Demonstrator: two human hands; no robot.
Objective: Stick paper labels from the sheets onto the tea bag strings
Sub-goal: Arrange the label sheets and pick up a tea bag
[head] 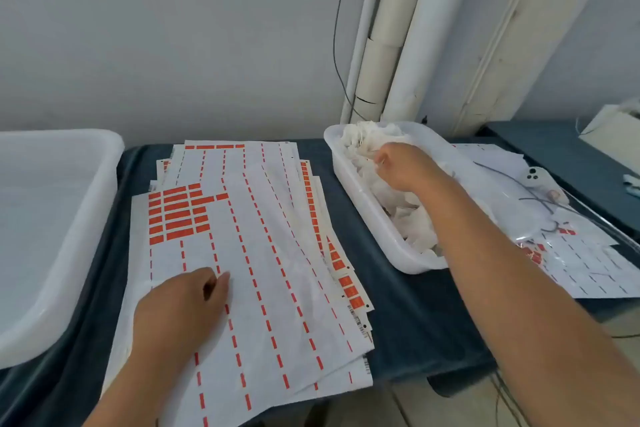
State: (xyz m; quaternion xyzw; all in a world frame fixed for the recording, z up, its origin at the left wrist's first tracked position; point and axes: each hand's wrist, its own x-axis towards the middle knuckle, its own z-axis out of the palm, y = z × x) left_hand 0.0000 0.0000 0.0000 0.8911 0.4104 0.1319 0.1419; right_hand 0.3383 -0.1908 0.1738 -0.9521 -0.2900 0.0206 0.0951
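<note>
A stack of white label sheets [263, 253] lies on the dark blue cloth, with a block of orange labels [178, 211] left on the top sheet. My left hand [180, 308] rests on the near part of that sheet, its fingers loosely bent and nothing in them. A white tray [367, 215] to the right holds a heap of white tea bags [367, 146] with strings. My right hand [403, 166] reaches into the tray, fingers curled into the tea bags; which bag or string it holds is hidden.
A large white tub [52, 218] stands at the left edge. More label sheets in plastic [571, 253], dark cables and a white phone [536, 177] lie right of the tray. White pipes [391, 45] run up the wall behind. The table's front edge is close.
</note>
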